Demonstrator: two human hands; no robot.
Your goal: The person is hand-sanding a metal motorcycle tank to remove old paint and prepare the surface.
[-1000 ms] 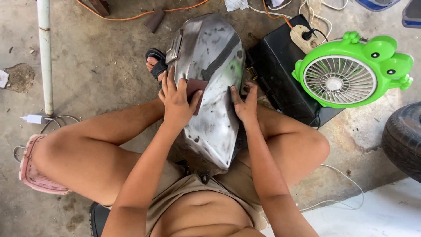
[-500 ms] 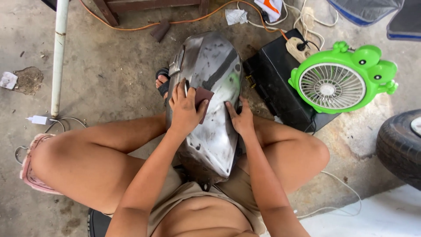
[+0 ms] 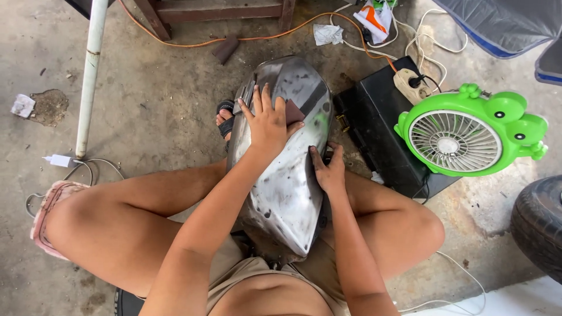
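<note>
Left hand [image 3: 268, 122] flat, pressing sandpaper [image 3: 294, 110] onto tank [image 3: 287, 187]; right hand [image 3: 329, 171] gripping tank edge.

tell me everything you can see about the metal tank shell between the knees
The metal tank shell is a rounded, bare grey piece, scuffed and blotchy, with dark streaks and a faint green tint on one side. It lies lengthwise between the seated person's legs, narrow end toward the body. The left hand presses a dark sanding sheet on its upper part; the right hand grips its right edge.
</note>
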